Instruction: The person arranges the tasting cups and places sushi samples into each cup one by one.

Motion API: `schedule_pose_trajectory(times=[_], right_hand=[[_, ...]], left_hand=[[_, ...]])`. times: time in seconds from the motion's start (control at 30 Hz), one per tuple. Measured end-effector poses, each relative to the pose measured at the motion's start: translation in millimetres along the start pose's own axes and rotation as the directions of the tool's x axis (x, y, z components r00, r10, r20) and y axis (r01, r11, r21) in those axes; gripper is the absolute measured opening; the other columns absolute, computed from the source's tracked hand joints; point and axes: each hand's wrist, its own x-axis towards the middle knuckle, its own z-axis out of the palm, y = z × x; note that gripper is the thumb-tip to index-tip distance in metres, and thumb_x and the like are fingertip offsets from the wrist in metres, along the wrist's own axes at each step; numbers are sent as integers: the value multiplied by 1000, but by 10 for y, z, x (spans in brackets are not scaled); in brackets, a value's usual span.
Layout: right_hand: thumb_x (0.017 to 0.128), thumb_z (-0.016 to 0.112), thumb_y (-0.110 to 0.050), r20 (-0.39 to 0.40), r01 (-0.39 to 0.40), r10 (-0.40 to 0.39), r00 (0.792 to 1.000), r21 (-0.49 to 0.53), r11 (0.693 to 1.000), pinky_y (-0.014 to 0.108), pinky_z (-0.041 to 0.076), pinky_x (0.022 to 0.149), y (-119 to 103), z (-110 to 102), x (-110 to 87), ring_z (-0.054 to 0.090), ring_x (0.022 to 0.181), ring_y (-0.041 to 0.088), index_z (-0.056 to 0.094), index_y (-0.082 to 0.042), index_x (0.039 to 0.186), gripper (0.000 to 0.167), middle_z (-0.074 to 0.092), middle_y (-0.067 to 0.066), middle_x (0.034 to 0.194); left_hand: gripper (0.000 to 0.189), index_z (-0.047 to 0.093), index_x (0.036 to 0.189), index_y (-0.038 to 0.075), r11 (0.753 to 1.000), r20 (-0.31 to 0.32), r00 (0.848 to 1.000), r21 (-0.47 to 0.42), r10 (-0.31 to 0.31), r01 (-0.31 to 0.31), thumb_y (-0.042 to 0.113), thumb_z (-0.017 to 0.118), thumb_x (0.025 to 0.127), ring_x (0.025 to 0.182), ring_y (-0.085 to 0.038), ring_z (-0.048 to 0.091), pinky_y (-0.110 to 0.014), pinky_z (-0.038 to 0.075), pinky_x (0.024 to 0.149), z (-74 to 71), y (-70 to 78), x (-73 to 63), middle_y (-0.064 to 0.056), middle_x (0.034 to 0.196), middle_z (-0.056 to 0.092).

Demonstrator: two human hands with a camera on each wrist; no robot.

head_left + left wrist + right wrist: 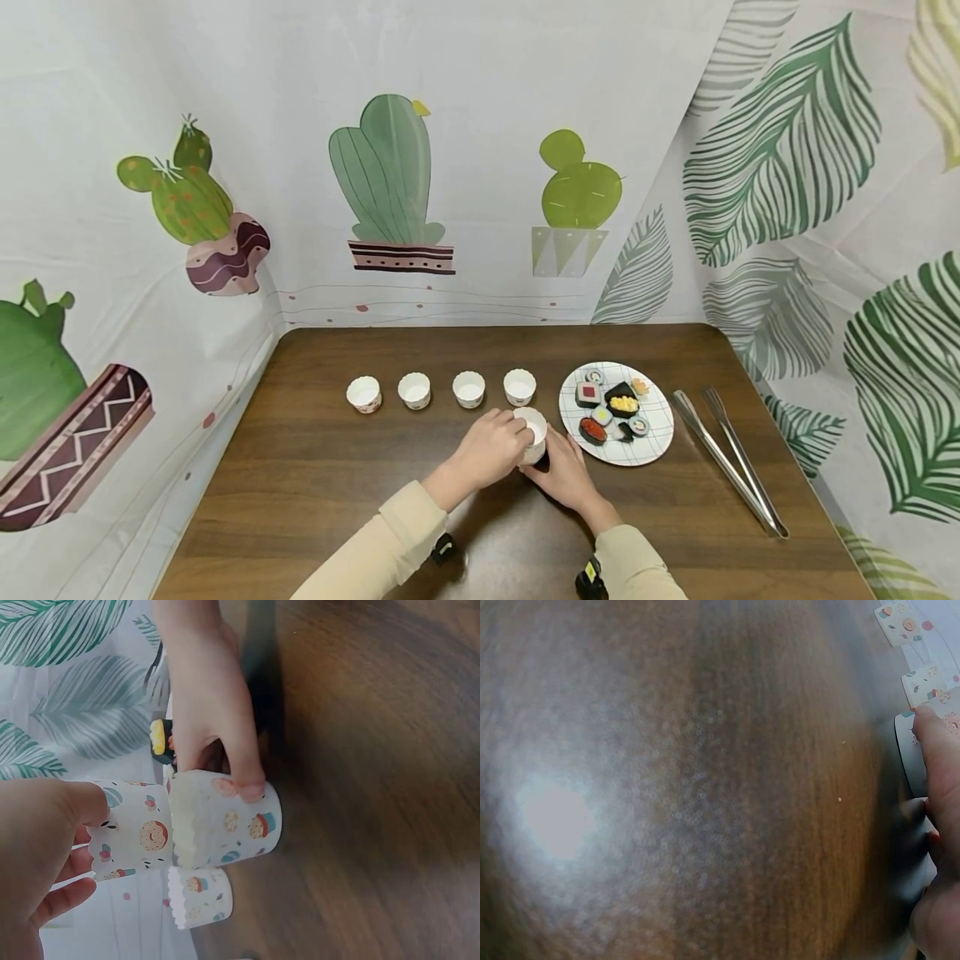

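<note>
My left hand pinches white scalloped donut-print paper cup, base at rim of white scalloped cupcake-print paper cup; my right hand grips the latter over brown wooden table. Beyond: 4 white cups.

Bright head view, hazier wrist views
White glare burns on the table at left in the right wrist frame, grain blurred; shadow darkens it beside the right hand, upper centre of the left wrist frame.
</note>
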Motion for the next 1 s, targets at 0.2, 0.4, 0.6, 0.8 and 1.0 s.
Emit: schedule_pose_trajectory(times=[0.2, 0.4, 0.6, 0.8, 1.0], right_hand=[[69, 77, -28, -6, 6, -6, 1000, 12, 1000, 58, 26, 99, -2, 3, -11, 45, 124, 33, 51, -3, 126, 67, 56, 15, 125], [68, 78, -29, -21, 24, -24, 999, 3, 1000, 58, 27, 97, 5, 17, -20, 46, 123, 34, 50, -2, 127, 71, 55, 14, 127], [68, 78, -29, -17, 20, -21, 1000, 0, 1000, 58, 27, 98, 0, 9, -19, 45, 124, 34, 49, -1, 128, 73, 55, 15, 128], [70, 77, -30, 24, -18, 18, 1000, 9, 1000, 57, 25, 100, -28, -16, -5, 42, 126, 33, 47, -2, 131, 73, 53, 14, 130], [71, 77, -31, 43, -30, 29, 999, 18, 999, 57, 23, 102, -31, -32, -7, 41, 128, 33, 46, -3, 132, 74, 52, 14, 131]], left_hand=[[9, 59, 69, 18, 1000, -46, 999, 5, -17, 17, 16, 67, 69, 67, -14, 54, -26, 41, 63, -67, -85, -60, 7, 70, 57], [11, 59, 73, 18, 998, -23, 998, -9, -61, 61, 17, 70, 69, 70, -14, 55, -27, 44, 65, -140, -195, -175, 6, 75, 60], [14, 59, 74, 16, 993, -41, 993, -30, -112, 111, 13, 71, 67, 71, -17, 55, -28, 43, 66, -179, -337, -327, 4, 75, 59], [14, 60, 75, 15, 987, -61, 985, -21, -162, 161, 11, 70, 67, 68, -17, 53, -28, 41, 62, -224, -491, -537, 4, 73, 57], [14, 57, 74, 12, 973, -34, 973, -37, -228, 226, 10, 69, 68, 70, -21, 53, -33, 44, 66, -219, -644, -798, 1, 72, 55]])
